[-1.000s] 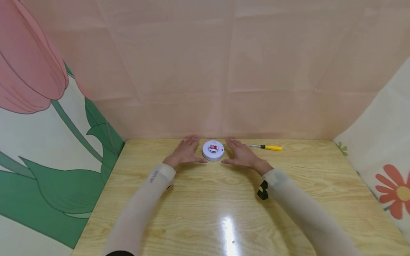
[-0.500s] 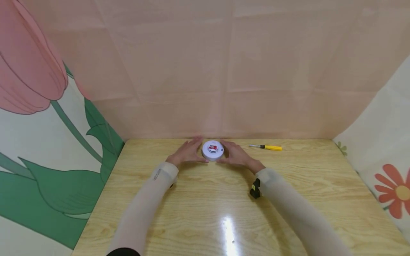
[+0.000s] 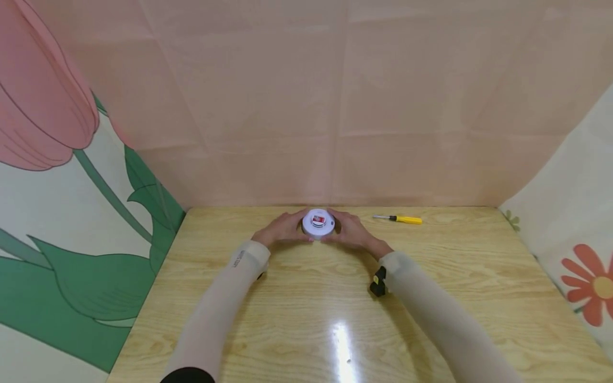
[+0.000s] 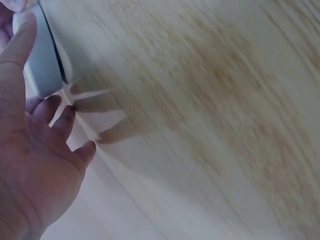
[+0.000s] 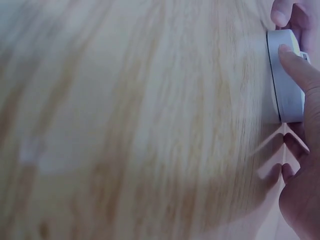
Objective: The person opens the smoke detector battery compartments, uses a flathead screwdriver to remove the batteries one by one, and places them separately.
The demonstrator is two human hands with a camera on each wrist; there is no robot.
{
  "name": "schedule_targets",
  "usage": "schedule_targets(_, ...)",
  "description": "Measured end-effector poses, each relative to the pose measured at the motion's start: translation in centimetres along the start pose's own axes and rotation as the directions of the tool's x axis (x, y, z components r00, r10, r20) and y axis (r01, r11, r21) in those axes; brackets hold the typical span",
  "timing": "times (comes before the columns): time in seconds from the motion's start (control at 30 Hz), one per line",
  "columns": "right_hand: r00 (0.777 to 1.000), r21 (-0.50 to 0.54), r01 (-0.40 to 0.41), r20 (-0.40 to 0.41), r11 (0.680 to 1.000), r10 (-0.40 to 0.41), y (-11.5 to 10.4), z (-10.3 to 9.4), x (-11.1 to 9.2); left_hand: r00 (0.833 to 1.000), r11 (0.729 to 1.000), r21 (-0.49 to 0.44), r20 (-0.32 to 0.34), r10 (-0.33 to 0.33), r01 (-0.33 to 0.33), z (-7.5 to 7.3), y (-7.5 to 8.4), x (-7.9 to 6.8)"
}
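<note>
A round white smoke detector (image 3: 318, 223) with a red label on its raised centre lies near the back edge of the wooden table. My left hand (image 3: 283, 227) grips its left side, thumb along the near side wall and fingers reaching round behind. From the right, my right hand (image 3: 353, 230) holds it in the same way. The left wrist view shows the detector's side wall (image 4: 44, 62) between thumb and fingers, its base close over the table. In the right wrist view the right thumb presses the wall (image 5: 288, 92); some fingers are hidden behind the detector.
A screwdriver (image 3: 404, 219) with a yellow handle lies to the right of the right hand. Behind the table (image 3: 297, 303) hangs a plain pinkish cloth (image 3: 268, 106). Flower-printed cloths (image 3: 574, 223) border the left and right sides.
Both hands have closed in from the two sides, the right moving left and the left slightly right, and now grip the smoke detector. The screwdriver stays where it was.
</note>
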State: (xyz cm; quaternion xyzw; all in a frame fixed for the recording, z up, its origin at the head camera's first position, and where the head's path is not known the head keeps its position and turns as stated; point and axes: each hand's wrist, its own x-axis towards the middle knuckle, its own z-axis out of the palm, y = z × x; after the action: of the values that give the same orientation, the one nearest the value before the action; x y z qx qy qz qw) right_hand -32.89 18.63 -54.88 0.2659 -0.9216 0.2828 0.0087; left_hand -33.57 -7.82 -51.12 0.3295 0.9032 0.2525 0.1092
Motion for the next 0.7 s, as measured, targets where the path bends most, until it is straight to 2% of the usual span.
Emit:
schedule_targets(0.1,1.0,0.022,-0.008,-0.005,1.0,0.008,0.09,0.05,0.02,1.0,1.0,0.01,-0.011,0.019,-0.018,0.11,-0.19,0.14)
schedule_targets(0.43,1.0,0.085,-0.023,-0.018,0.996,0.024,0.25,0.27,-0.07,0.999,1.0,-0.007,-0.022,-0.031,0.031,0.5,-0.25,0.31)
schedule_targets(0.7,0.999,0.178,-0.035,-0.009,0.983,0.037,0.24,0.1,-0.43,0.999,0.999,-0.028,-0.034,-0.028,0.027,0.62,-0.02,0.22)
